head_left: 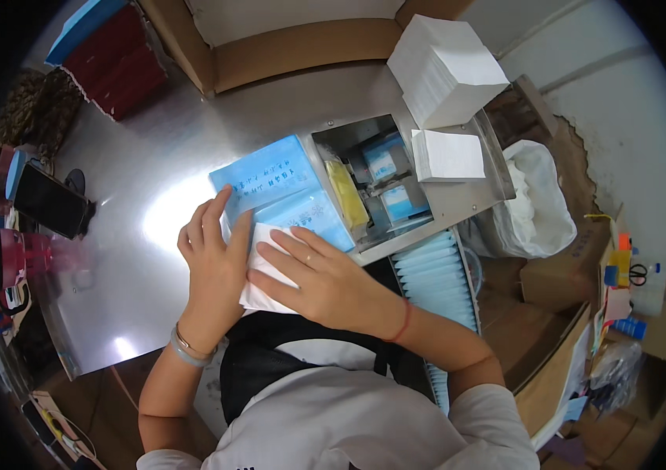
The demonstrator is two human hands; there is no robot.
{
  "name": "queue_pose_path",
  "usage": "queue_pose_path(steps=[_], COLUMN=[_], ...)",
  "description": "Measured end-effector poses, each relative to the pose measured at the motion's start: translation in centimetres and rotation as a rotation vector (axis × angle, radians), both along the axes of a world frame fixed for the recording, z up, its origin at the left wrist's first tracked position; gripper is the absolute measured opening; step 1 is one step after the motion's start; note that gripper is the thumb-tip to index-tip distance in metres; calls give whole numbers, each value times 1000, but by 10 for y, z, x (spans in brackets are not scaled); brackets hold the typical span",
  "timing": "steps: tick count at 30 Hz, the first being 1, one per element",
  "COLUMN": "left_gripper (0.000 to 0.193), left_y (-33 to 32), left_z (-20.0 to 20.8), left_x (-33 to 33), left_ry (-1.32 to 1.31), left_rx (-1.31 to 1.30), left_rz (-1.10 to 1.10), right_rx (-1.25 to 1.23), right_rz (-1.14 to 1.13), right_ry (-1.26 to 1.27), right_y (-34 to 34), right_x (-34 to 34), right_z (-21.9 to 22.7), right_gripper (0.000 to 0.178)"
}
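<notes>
A blue printed plastic bag (278, 184) lies on the metal table in front of me, and a stack of folded white paper napkins (269, 291) sits at its near end. My right hand (313, 274) grips the stack, its fingers across the top. My left hand (219, 247) is at the bag's left side, fingers spread, the index fingertip on the bag's edge and the thumb beside the stack. Whether the stack's far end is inside the bag is hidden by my fingers.
An open compartment (376, 168) in the table holds blue and yellow packets. White paper stacks (447, 74) stand beyond it, near a white-lined bin (541, 211). Light-blue bags (435, 278) fill a tray below. A phone (52, 200) stands left, a dark red block (114, 66) farther back.
</notes>
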State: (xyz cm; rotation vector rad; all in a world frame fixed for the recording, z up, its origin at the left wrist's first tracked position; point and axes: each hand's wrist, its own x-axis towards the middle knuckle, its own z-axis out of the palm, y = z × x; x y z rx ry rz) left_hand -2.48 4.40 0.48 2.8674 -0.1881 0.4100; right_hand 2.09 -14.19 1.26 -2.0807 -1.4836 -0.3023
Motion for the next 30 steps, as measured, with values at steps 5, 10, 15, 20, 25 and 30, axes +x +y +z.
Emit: queue_pose_path(steps=[5,10,15,20,25,30], left_gripper=[52,52,53,51,40,36], left_y=[-11,-23,-32,-30,-26,-30], left_z=[1,10,12,20,17,5], left_x=[-6,-4,12,24,23,19], left_ry=[-207,107,-21,157,-121,-124], left_rx=[-185,-67,-111,-119,-49,-195], left_rz=[65,-84,-103,42,1,-22], right_rx=[-96,397,-31,-82,-57,591], right_rz=[-267,-413,-1093,-1000,-1010,-667], right_ry=[-96,-140,-310,-275,-309,504], right_y=[31,-17,-82,-99,-92,-5], right_x=[51,80,101,108,108,83], right_z=[-14,-8,-17,-15,0,10], right_gripper=[20,16,20,17,18,22])
